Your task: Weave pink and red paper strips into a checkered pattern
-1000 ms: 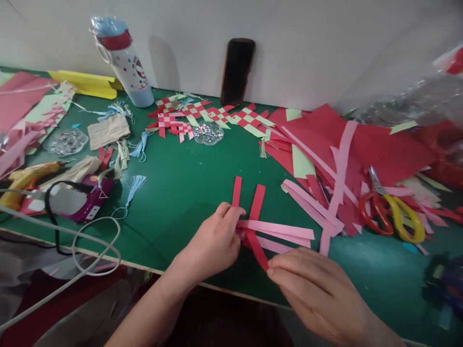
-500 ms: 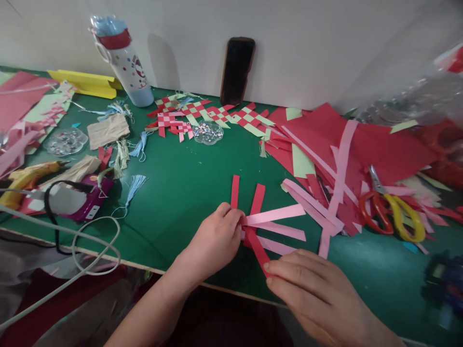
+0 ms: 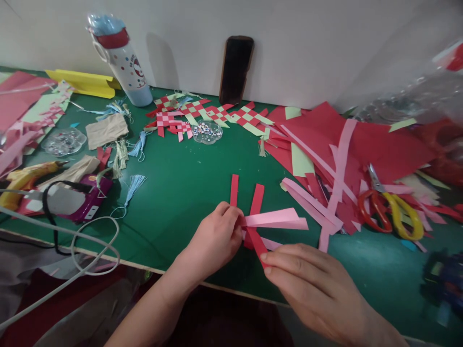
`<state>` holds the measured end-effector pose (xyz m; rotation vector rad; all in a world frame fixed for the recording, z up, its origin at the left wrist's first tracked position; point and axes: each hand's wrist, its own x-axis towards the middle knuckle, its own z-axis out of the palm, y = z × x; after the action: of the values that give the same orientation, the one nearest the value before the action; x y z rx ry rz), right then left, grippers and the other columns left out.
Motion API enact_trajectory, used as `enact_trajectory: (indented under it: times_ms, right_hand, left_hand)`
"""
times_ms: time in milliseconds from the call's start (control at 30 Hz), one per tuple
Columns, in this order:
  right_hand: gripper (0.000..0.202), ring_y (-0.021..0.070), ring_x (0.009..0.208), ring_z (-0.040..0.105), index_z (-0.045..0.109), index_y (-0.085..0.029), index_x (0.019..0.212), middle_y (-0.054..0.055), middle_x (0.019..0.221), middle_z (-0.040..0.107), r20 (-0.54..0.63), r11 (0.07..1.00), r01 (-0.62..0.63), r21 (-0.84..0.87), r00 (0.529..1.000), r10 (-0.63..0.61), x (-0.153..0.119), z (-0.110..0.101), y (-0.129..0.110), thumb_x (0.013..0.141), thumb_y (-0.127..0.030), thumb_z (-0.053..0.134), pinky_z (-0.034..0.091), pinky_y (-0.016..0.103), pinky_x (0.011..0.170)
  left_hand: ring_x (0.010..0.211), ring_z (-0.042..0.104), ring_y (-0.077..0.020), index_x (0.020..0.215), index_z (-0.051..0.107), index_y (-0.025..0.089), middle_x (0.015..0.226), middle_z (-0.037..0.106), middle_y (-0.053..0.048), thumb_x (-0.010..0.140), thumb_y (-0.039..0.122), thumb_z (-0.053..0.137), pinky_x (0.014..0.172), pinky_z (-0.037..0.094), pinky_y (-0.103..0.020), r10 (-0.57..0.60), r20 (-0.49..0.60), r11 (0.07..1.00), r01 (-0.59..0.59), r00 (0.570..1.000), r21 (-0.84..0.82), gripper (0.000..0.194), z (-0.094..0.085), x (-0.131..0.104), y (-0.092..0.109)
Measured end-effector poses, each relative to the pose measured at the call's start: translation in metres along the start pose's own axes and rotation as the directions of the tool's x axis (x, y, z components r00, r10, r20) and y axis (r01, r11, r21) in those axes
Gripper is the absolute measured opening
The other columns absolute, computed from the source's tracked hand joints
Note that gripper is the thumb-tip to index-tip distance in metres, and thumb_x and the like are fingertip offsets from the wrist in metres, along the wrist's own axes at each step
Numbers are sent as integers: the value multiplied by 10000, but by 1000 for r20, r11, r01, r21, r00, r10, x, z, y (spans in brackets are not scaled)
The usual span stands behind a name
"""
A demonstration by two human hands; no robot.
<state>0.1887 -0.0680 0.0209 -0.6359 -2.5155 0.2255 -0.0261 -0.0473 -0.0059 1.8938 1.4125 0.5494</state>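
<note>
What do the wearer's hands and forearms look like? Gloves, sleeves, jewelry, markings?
Both the left hand and right hand are bare: no gloves, rings, watch or bracelets visible. The left forearm shows no sleeve up to the frame edge; little of the right one is in view. No cables or clear markings on either.

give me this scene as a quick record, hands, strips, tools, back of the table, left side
left hand: pinching pink strips at one end
right hand: gripping one end of a red strip
strip layout: pink strips fan out rightward from the left hand
tools: scissors on the right, glue gun on the far left
table: green
back: phone leaning on the wall, woven pieces in front
left side: white bottle, upright
</note>
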Motion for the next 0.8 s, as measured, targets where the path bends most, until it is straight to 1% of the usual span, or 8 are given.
enact_trajectory:
  times_ms: [233,300,367,467,567,633,700,800]
  right_hand:
    - [343,182,951,679,644,-171,1064,59,992,741,-91,999,-39,36,995,42,8,5,10,786,26,604,568,319,851]
    - [365,183,933,686,627,-192,1095,50,989,741,-127,995,-92,47,987,98,9,7,13,795,16,609,568,331,851]
    - [348,181,901,693,616,-221,1100,37,972,738,-158,978,-196,66,966,204,12,9,15,816,-19,613,573,324,822]
    - [254,168,844,698,610,-253,1070,17,920,726,-176,921,-378,95,904,389,17,11,18,864,-106,603,579,290,755]
    - [203,171,842,700,606,-265,1086,15,931,724,-180,837,-531,132,817,547,19,15,24,887,-226,611,579,292,756]
    - [264,193,873,701,602,-264,1136,34,1004,722,-143,766,-621,167,753,642,19,19,30,877,-306,625,584,303,728]
    - [332,213,882,702,594,-256,1178,57,1062,713,-72,702,-683,200,704,706,20,22,37,864,-360,627,584,300,654]
    - [334,208,818,705,601,-241,1161,65,1023,716,16,640,-721,264,667,745,27,27,47,857,-379,624,583,310,631]
  left_hand:
    - [785,565,-165,973,559,161,925,539,-49,855,84,477,728,487,-310,36,-16,999,-36,999,-7,163,2,-2,-5]
    - [769,551,-158,953,544,168,914,530,-40,846,87,489,699,474,-292,50,-26,999,-51,998,-15,145,2,-2,-6]
    - [731,530,-145,917,523,177,902,521,-28,827,88,511,663,459,-273,45,-40,999,-46,998,-20,126,3,-2,-6]
    - [686,512,-128,863,499,185,892,513,-16,795,66,516,642,451,-265,-2,-37,1000,2,999,-14,138,3,-2,-3]
    - [725,533,-145,864,503,185,905,518,-27,783,48,492,681,469,-288,-4,-39,1000,4,999,10,160,2,-2,-3]
    - [780,550,-167,872,501,181,908,523,-40,794,59,486,704,481,-304,38,-41,999,-37,998,22,146,3,-3,-6]
    - [821,562,-183,889,491,179,904,526,-45,806,76,485,705,491,-309,82,-32,996,-81,996,24,134,5,-4,-9]
    - [857,572,-190,933,478,187,919,536,-47,818,90,478,723,505,-320,111,-34,994,-110,993,18,150,7,-4,-13]
